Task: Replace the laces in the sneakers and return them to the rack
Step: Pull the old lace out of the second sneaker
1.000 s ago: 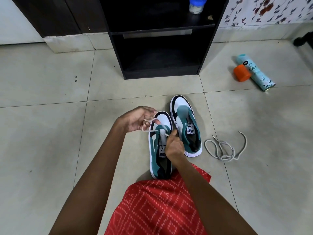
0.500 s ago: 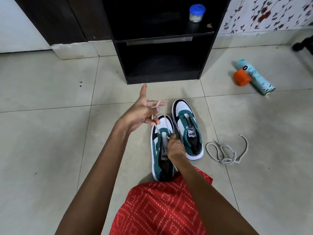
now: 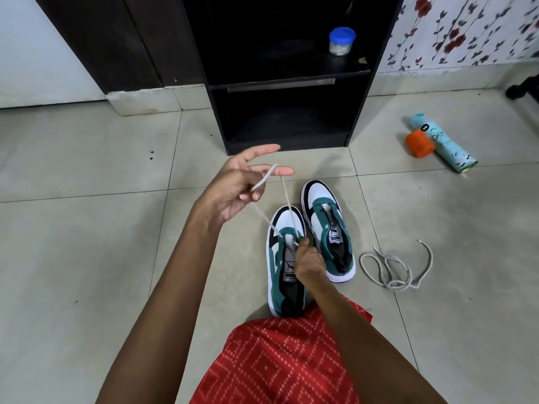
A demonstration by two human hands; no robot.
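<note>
Left hand (image 3: 242, 185) is up off the floor at about ten o'clock from the shoes. Two fingers are stretched out and the others are curled around a loop of white lace (image 3: 287, 199), so it has hold of it. Both strands run taut, down to the lowest eyelets of the near sneaker (image 3: 275, 259). Right hand (image 3: 309, 260) is curled tight on that sneaker's eyelet row and pins it to the floor (image 3: 87, 258). A lace tip pokes out just beside the thumb, but I can't tell whether the fingers pinch it too.

The far sneaker (image 3: 319, 193) sits right alongside at two o'clock, with no lace in it that I can see. The loose lace (image 3: 392, 285) lies tangled on the tiles at three o'clock, close to it but not touching. The rack (image 3: 288, 81) stands open at twelve o'clock, well clear of both shoes.

I see a few risks here. If I pull too hard with the left hand, I reckon the short end whips back out through its eyelet. If the right hand eases off, the shoe lifts or skids with the pull. The loop rides loosely over my fingers and could slip off. The heap on the floor looks ready to knot if it's snatched up by one end.

Now the count:
- two sneakers
- two laces, one in hand and one on the floor
- one rack
- one blue-lidded jar (image 3: 341, 42) on the rack's shelf
- one spray can (image 3: 446, 144) lying at two o'clock
- one orange cap (image 3: 420, 143) against the can
</note>
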